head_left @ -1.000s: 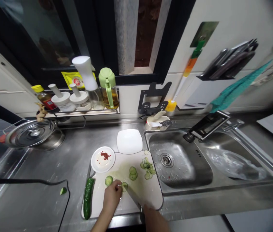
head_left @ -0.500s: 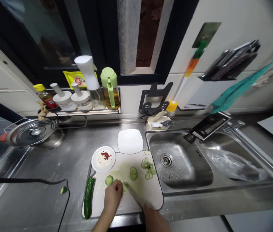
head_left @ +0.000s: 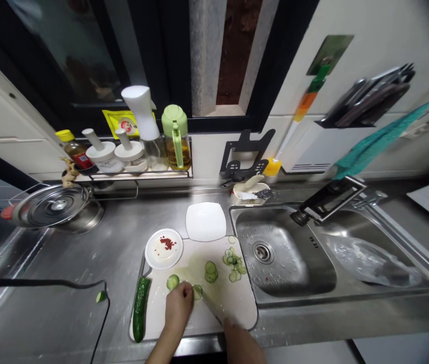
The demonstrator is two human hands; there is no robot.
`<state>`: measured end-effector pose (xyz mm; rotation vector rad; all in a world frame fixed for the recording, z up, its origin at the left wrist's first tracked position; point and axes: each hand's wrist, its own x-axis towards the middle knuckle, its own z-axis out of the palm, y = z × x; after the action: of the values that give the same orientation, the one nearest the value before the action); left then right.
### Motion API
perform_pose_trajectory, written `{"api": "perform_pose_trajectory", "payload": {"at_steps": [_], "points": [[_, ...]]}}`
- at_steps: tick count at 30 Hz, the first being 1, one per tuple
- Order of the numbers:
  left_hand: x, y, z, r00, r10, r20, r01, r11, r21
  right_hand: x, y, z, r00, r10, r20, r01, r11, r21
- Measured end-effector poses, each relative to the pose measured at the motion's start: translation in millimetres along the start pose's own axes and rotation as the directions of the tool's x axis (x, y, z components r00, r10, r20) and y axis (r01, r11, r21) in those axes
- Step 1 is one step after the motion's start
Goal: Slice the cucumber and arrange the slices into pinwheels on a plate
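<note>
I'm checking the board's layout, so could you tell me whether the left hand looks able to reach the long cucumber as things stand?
Probably yes: the long cucumber lies along the left edge of the cutting board, and only bare board separates it from the left hand.

Two hands: one bare left hand (head_left: 179, 304), one bare right hand (head_left: 244, 343). One blurred grey-bladed knife (head_left: 212, 308); one white rounded-rectangular cutting board (head_left: 237, 306); one long dark-green cucumber (head_left: 140, 311). Two plates: one white round plate (head_left: 178, 253), one white squarish plate (head_left: 206, 221). Two white-lidded clear jars (head_left: 105, 157); one green-lidded oil jug (head_left: 176, 141). Two stainless-steel sink basins (head_left: 288, 255). Thin pale-green slices (head_left: 233, 260): overlapping, total uncountable.
</note>
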<state>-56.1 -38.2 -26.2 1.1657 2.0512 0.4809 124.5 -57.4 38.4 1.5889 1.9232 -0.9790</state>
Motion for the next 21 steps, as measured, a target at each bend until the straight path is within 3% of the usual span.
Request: {"api": "perform_pose_trajectory", "payload": {"at_steps": [6,11,14,21], "points": [[1,0,0.7,1.000,0.003,0.005,-0.003,1.000,0.023,-3,-4,-5,0.999,0.008,0.047,-0.007,0.999,-0.032],[3,-1,1.2,1.000,-0.022,0.023,0.021,0.999,0.035,7,1,13,0.998,-0.049,-0.028,0.048,0.998,-0.029],[3,-2,2.5,1.000,-0.020,0.020,0.020,0.999,0.030,10,4,21,1.000,-0.018,-0.014,0.017,0.999,-0.048],[0,-2,5.2,1.000,-0.012,0.005,0.011,1.000,0.011,-7,25,19,1.000,0.003,0.015,-0.004,0.998,0.055]]}}
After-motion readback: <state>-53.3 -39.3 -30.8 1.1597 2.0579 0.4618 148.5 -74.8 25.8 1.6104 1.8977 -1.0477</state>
